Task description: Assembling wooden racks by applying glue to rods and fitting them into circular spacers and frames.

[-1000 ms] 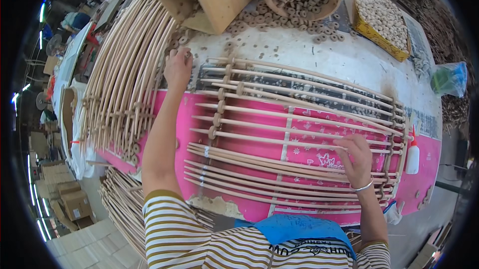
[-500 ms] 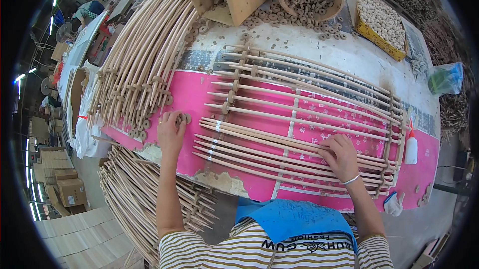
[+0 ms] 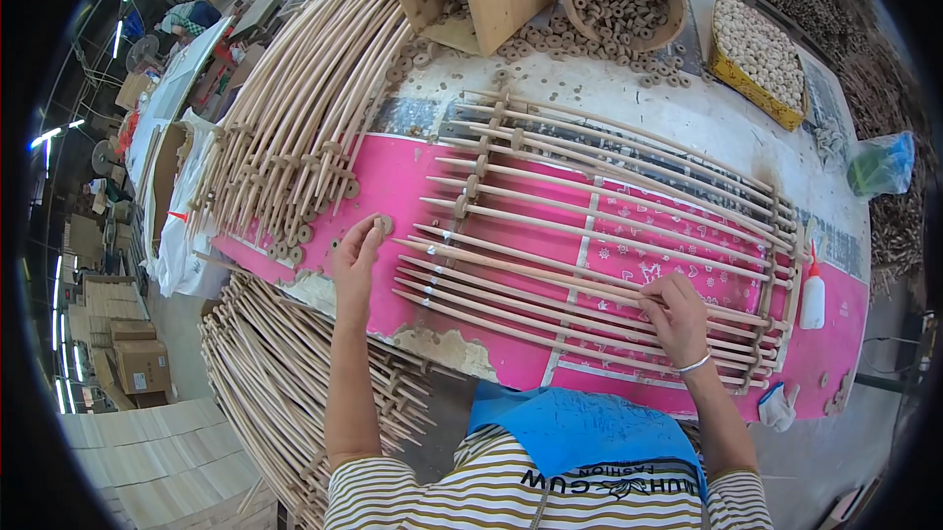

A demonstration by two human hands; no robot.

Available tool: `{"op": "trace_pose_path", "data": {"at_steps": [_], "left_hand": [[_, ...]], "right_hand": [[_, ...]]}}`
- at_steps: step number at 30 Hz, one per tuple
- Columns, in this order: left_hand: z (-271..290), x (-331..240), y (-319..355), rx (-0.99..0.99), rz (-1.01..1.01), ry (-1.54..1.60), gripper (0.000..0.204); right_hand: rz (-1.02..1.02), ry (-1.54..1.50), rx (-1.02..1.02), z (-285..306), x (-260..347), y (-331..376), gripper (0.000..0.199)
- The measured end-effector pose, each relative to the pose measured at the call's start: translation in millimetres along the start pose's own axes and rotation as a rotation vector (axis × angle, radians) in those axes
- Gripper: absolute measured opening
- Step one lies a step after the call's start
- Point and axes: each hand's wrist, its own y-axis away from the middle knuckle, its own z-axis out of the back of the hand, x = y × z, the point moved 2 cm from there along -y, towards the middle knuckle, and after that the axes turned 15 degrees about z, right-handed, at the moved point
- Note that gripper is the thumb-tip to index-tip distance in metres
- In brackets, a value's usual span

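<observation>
My left hand (image 3: 357, 263) is closed in a pinch on a small wooden ring (image 3: 384, 224), held just left of the rods' pointed ends. My right hand (image 3: 676, 322) closes its fingers and thumb around one long wooden rod (image 3: 530, 268) in the near part of a row. The rods lie side by side on a rack with a notched strip (image 3: 761, 329) at the right. Several farther rods carry wooden rings (image 3: 472, 185) near their left ends. White spots, perhaps glue, show on nearer rods at the left. My right fingers partly hide the rod.
A stack of ringed rods (image 3: 295, 108) fills the table's left, with another bundle (image 3: 305, 383) below its edge. Loose rings spill from a wooden box (image 3: 491, 0) and a round tub (image 3: 678, 9). A yellow basket (image 3: 751, 88) holds pale balls. A white bottle (image 3: 812, 299) stands right.
The view has shifted slightly. The ring in my left hand now shows at the fingertips, nearer the rod ends. The rod in my right hand has separated a little from its neighbour.
</observation>
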Motion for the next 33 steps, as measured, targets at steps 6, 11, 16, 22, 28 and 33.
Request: {"op": "trace_pose_path", "data": {"at_steps": [6, 11, 16, 22, 28, 33], "left_hand": [[5, 11, -2, 0.164, 0.137, 0.300, 0.033], [-3, 7, 0, 0.246, 0.176, 0.377, 0.032], [-6, 6, 0, 0.288, 0.181, 0.454, 0.033], [-32, -12, 15, 0.310, 0.144, 0.377, 0.035], [-71, -28, 30, 0.397, 0.100, 0.399, 0.036], [-105, -40, 30, 0.480, 0.099, 0.442, 0.033]], "right_hand": [[0.005, -0.033, -0.037, 11, 6, -5, 0.015], [0.002, -0.044, -0.052, 14, 4, -4, 0.013], [-0.002, -0.080, -0.038, 15, 0, -2, 0.014], [-0.009, -0.054, -0.059, 29, 8, -5, 0.016], [-0.018, 0.018, -0.117, 58, 26, -8, 0.018], [0.041, 0.252, -0.125, 90, 36, -4, 0.013]]}}
